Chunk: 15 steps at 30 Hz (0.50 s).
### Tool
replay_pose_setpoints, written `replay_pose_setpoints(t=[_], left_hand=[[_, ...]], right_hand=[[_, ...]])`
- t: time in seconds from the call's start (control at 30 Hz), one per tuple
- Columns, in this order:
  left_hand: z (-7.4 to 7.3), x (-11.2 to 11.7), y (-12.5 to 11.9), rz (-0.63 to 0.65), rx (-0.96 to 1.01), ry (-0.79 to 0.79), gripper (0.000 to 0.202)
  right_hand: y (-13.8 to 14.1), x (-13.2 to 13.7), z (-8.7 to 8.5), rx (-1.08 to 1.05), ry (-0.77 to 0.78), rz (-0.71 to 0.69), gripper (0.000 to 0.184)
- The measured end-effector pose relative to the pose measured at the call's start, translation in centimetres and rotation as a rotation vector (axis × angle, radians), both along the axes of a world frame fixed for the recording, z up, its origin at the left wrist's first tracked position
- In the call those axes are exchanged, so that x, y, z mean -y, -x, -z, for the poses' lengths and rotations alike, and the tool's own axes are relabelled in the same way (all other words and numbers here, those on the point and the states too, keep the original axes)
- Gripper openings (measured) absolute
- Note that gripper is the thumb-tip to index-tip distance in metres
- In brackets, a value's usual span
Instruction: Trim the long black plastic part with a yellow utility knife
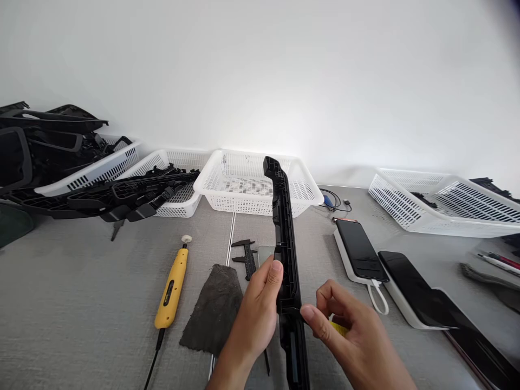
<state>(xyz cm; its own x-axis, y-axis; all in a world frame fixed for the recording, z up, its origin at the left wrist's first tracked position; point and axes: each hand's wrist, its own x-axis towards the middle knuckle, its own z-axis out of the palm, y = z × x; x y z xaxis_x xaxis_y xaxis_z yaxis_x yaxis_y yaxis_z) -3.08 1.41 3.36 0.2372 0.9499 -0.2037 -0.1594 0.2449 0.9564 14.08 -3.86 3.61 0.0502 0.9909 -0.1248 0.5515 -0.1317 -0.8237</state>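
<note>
A long black plastic trim part (285, 238) stands tilted away from me over the grey table (60, 281). My left hand (254, 314) grips its left side, thumb on the edge. My right hand (349, 336) touches its right edge with thumb and curled fingers, and something small and yellow (339, 326) shows under the palm. A dark grey cloth (213, 311), a black caliper (247, 257) and a yellow hand tool (173, 287) with a cable lie just left of my left hand.
White baskets line the wall: an empty one (247, 181) behind the part, two at left (179, 179) heaped with black plastic parts (60, 168), one at right (442, 203). Phones on white power banks (359, 252) and pens (499, 261) lie at right.
</note>
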Motion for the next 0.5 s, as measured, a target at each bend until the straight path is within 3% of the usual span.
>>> replay_pose_setpoints(t=[0.2, 0.5], left_hand=[[-0.16, -0.22, -0.29, 0.033, -0.072, -0.11, 0.048], [-0.56, -0.19, -0.6, 0.059, -0.086, -0.133, 0.045]], right_hand=[[-0.26, 0.06, 0.01, 0.015, 0.021, 0.027, 0.051], [-0.54, 0.13, 0.26, -0.007, 0.069, 0.041, 0.057]])
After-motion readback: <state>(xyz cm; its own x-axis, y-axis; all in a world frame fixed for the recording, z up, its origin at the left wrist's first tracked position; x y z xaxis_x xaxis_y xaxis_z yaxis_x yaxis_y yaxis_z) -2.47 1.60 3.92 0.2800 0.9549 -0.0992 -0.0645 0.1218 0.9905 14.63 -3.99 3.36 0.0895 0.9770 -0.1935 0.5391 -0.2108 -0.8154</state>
